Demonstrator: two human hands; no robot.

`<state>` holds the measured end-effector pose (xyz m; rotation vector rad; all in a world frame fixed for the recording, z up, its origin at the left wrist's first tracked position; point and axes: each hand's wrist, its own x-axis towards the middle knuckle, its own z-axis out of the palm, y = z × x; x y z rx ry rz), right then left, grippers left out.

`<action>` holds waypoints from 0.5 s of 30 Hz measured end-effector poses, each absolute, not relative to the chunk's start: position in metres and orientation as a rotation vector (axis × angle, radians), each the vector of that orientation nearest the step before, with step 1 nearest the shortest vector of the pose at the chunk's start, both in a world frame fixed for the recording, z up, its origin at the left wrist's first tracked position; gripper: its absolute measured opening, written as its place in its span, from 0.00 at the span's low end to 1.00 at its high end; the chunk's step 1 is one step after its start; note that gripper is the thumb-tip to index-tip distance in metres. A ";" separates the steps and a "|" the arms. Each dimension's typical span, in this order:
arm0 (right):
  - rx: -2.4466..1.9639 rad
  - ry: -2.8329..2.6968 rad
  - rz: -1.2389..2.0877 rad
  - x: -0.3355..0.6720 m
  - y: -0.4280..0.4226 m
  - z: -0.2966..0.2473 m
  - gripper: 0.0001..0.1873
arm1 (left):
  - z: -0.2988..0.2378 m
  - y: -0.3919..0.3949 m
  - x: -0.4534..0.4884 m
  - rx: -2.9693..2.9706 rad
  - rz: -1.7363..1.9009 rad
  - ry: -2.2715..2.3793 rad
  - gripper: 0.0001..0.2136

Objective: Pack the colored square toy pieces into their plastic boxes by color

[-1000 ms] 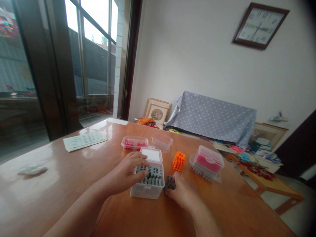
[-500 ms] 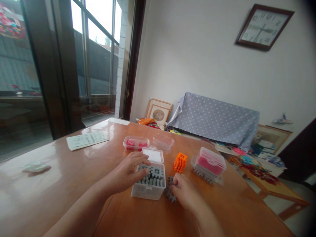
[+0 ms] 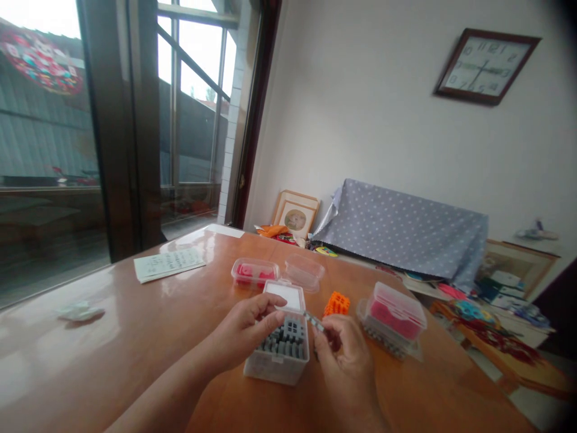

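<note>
A clear plastic box (image 3: 280, 361) full of grey building pieces (image 3: 283, 339) stands on the wooden table (image 3: 135, 337), its lid (image 3: 283, 296) tipped open at the back. My left hand (image 3: 246, 329) rests on the box's left rim, fingers curled over the grey pieces. My right hand (image 3: 343, 350) is raised just right of the box and pinches a thin grey piece (image 3: 314, 322) between thumb and forefinger. An orange block cluster (image 3: 337, 303) sits behind that hand.
Two small clear tubs (image 3: 255, 272) (image 3: 305, 270) stand further back, one with pink pieces. A lidded box of pink pieces (image 3: 393, 317) is at the right. A printed sheet (image 3: 169, 263) and a crumpled wrapper (image 3: 80, 311) lie at the left. A low cluttered table (image 3: 509, 349) stands beyond the right edge.
My right hand has lifted from the table beside the box, now holding a thin grey piece up in a pinch. The view has tilted and shifted slightly. My left hand stays on the box.
</note>
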<state>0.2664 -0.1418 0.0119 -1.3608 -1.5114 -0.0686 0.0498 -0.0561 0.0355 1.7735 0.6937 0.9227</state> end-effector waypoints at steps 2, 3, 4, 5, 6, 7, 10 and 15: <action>-1.313 -1.604 -0.143 0.256 -0.143 0.010 0.03 | 0.038 -0.059 0.052 1.688 0.910 0.617 0.18; -1.300 -1.635 -0.172 0.252 -0.143 0.009 0.05 | 0.039 -0.061 0.054 1.653 0.901 0.587 0.18; -1.291 -1.656 -0.196 0.249 -0.143 0.008 0.07 | 0.039 -0.062 0.055 1.620 0.895 0.568 0.17; -1.286 -1.668 -0.215 0.246 -0.142 0.008 0.08 | 0.040 -0.063 0.056 1.588 0.895 0.558 0.17; -1.282 -1.672 -0.231 0.243 -0.141 0.007 0.09 | 0.040 -0.063 0.057 1.553 0.900 0.556 0.17; -1.277 -1.672 -0.242 0.241 -0.141 0.008 0.09 | 0.039 -0.063 0.058 1.517 0.908 0.559 0.17; -1.254 -1.676 -0.250 0.235 -0.140 0.009 0.10 | 0.038 -0.062 0.059 1.417 0.929 0.567 0.16; -1.208 -1.674 -0.148 0.234 -0.140 0.008 0.11 | 0.039 -0.058 0.057 1.324 0.953 0.565 0.13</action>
